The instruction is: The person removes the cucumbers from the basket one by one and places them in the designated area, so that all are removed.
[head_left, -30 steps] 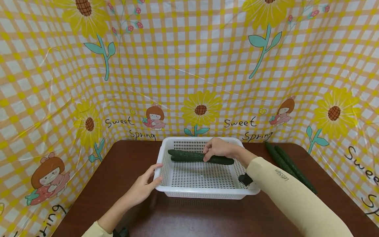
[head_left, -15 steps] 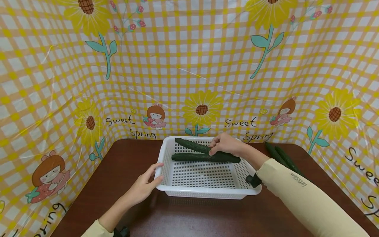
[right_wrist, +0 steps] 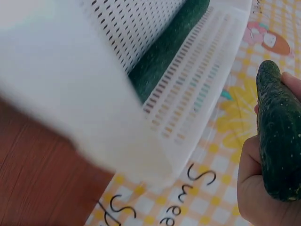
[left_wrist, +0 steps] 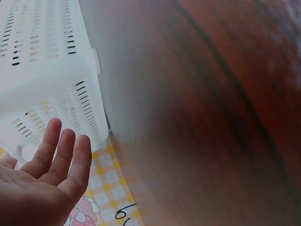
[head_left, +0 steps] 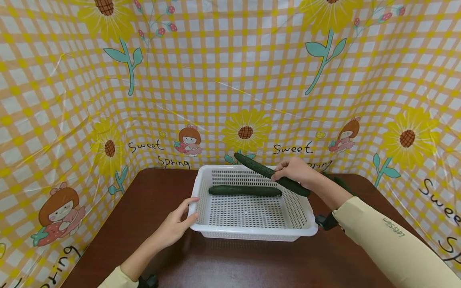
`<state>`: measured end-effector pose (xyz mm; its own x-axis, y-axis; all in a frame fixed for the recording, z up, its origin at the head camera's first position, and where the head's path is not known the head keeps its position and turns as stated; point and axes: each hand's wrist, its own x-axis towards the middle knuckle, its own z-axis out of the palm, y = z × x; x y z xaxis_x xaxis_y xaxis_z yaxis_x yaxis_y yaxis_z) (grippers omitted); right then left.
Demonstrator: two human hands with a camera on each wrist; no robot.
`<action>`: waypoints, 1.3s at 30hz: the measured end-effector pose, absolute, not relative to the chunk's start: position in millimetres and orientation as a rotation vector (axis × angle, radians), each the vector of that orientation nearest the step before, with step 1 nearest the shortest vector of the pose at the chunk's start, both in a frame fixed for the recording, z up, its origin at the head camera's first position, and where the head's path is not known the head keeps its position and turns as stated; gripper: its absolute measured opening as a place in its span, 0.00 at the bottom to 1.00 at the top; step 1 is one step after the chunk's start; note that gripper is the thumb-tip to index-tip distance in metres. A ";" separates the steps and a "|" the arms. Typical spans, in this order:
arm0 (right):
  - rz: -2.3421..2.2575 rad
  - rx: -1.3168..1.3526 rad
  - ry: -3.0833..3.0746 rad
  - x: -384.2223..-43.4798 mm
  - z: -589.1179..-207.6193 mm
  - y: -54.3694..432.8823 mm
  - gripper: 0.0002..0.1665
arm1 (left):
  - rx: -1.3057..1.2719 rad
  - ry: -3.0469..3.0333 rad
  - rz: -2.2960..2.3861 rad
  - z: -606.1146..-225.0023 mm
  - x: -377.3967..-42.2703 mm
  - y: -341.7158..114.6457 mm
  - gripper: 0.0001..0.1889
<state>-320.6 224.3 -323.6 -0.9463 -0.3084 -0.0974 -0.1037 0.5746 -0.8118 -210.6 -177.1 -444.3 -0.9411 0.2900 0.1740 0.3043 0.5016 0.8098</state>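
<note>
A white perforated plastic basket [head_left: 252, 231] stands on the dark table, with one dark green cucumber [head_left: 245, 191] lying lengthwise in it. Over the basket's right rear, my right hand [head_left: 296, 171] pinches a second cucumber [head_left: 255, 166] near its middle. That cucumber is tilted, its left end higher and its right end by the basket's right rim. My left hand [head_left: 173, 227] touches the left rim of the basket. In the left wrist view its fingers [left_wrist: 80, 160] are nearly straight beside the basket wall. The right wrist view shows the raised cucumber [right_wrist: 280, 141] apart from the basket.
Partly hidden behind the right forearm, more cucumber [head_left: 342, 183] shows at the table's right rear. A checked sunflower cloth [head_left: 216, 100] hangs around the back and sides. The brown table [head_left: 230, 264] extends in front of the basket.
My right hand has lifted one cucumber off the other and carried it up and to the right, tilting it. The other cucumber stays in the basket. My left hand has barely moved.
</note>
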 end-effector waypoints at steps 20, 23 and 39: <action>-1.420 -0.111 2.730 -310.5 -318.7 290.9 0.14 | -0.508 -2.715 -1.459 -445.0 -210.2 -177.1 0.27; -1.402 -0.089 2.758 -308.5 -322.8 298.6 0.10 | -0.500 -2.717 -1.452 -446.2 -209.8 -177.4 0.27; -1.261 0.091 2.909 -299.9 -355.5 340.8 0.20 | -0.515 -2.717 -1.461 -443.4 -208.0 -177.3 0.26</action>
<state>-299.9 340.8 -355.5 -0.9979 0.0647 0.0045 0.0410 0.6822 -0.7300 -208.0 -177.3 -443.4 -0.9457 0.2795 0.1659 0.2925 0.5092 0.8094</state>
